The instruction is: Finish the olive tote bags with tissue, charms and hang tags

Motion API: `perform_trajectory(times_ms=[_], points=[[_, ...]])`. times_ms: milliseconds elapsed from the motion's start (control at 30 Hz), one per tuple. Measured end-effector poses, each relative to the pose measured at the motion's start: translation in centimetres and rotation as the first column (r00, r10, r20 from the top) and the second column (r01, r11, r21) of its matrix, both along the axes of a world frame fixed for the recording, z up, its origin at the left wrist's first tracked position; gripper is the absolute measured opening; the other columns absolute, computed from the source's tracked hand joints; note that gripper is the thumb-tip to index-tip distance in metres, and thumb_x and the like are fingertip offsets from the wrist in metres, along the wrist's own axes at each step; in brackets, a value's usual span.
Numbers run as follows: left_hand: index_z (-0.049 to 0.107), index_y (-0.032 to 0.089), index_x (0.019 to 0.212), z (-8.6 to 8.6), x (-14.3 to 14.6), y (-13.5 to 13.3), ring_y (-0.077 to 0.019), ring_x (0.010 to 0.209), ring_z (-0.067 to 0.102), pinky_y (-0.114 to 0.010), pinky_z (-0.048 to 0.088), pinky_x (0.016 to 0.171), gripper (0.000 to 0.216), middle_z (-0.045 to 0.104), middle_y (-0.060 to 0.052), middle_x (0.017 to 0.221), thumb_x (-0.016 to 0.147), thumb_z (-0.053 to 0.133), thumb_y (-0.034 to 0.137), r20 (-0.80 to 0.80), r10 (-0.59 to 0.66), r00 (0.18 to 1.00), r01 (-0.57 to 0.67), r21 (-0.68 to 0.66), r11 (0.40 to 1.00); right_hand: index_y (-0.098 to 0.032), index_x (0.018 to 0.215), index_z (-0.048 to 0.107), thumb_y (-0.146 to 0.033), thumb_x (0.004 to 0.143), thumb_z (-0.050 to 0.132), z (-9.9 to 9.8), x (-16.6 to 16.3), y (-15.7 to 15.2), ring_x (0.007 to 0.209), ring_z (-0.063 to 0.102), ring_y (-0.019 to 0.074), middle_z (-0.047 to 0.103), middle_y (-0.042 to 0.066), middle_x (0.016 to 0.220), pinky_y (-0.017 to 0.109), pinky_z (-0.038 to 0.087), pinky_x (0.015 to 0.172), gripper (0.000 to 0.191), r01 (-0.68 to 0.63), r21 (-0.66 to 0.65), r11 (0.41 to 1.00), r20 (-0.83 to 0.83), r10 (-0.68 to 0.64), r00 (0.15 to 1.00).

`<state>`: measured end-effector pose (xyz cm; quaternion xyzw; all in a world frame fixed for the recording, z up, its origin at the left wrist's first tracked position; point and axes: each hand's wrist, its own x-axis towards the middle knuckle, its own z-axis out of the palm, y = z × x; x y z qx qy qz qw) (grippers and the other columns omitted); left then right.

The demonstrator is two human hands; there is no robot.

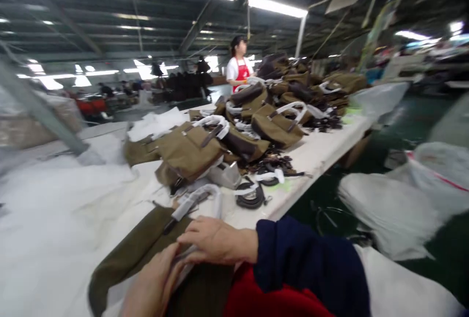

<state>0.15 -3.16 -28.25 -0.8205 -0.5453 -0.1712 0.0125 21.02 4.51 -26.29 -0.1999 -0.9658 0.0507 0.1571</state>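
Observation:
An olive-green bag (139,248) lies at the near edge of the long white table (322,151). Its wrapped handle (198,200) curves up just beyond my hands. My right hand (216,241), in a dark blue sleeve, rests palm down on the bag with fingers together, pressing a pale strip. My left hand (154,283) comes up from below beside it, fingers curled against the same strip at the bag's edge. The picture is smeared by motion.
Several more olive and brown bags (227,131) with white-wrapped handles are heaped along the table, with dark straps (252,197) loose near them. A person in a red apron (238,65) stands at the far end. White sacks (395,209) lie on the green floor to the right.

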Motion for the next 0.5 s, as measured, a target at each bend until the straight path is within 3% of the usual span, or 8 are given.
perform_trajectory(times_ms=[67,200,367,500], points=[[0.061,0.021,0.120,1.3,-0.3,-1.1,-0.0204,0.097,0.069,-0.033,0.056,0.083,0.028,0.073,-0.006,0.109,0.095,0.050,0.030,-0.087,0.102,0.991,-0.111,-0.102,0.989,-0.014,0.122,0.058,-0.052,0.094,0.054,-1.0,-1.1,0.0,0.092,0.057,0.0205,0.066,0.010,0.105,0.031,0.042,0.085,0.047,-0.019,-0.105,0.994,-0.067,0.012,0.998],[0.064,0.022,0.107,4.0,-0.3,-2.5,-0.0253,0.098,0.065,-0.043,0.049,0.085,0.021,0.070,-0.005,0.103,0.095,0.047,0.027,-0.223,0.207,0.953,-0.258,-0.234,0.937,-0.018,0.112,0.066,-0.051,0.086,0.066,-2.5,-2.1,-0.1,0.092,0.055,0.0206,0.065,0.006,0.099,0.030,0.041,0.081,0.042,-0.017,-0.232,0.972,-0.092,-0.005,0.996],[0.063,0.023,0.091,5.1,-2.0,-4.1,-0.0236,0.090,0.060,-0.039,0.044,0.080,0.013,0.066,-0.003,0.090,0.093,0.051,0.029,-0.266,0.232,0.936,-0.283,-0.174,0.943,-0.018,0.098,0.069,-0.042,0.084,0.072,-2.1,-2.6,0.1,0.091,0.053,0.0180,0.063,0.004,0.095,0.028,0.039,0.081,0.028,-0.014,-0.349,0.937,-0.115,-0.028,0.993],[0.057,0.022,0.077,4.4,-2.4,-4.8,-0.0216,0.080,0.056,-0.035,0.041,0.072,0.015,0.059,-0.001,0.080,0.091,0.054,0.023,-0.306,0.187,0.933,-0.223,-0.085,0.971,-0.019,0.095,0.065,-0.039,0.084,0.073,-1.6,-3.4,-0.2,0.089,0.051,0.0179,0.060,0.003,0.093,0.028,0.038,0.077,0.025,-0.048,-0.293,0.955,-0.083,0.025,0.996]])
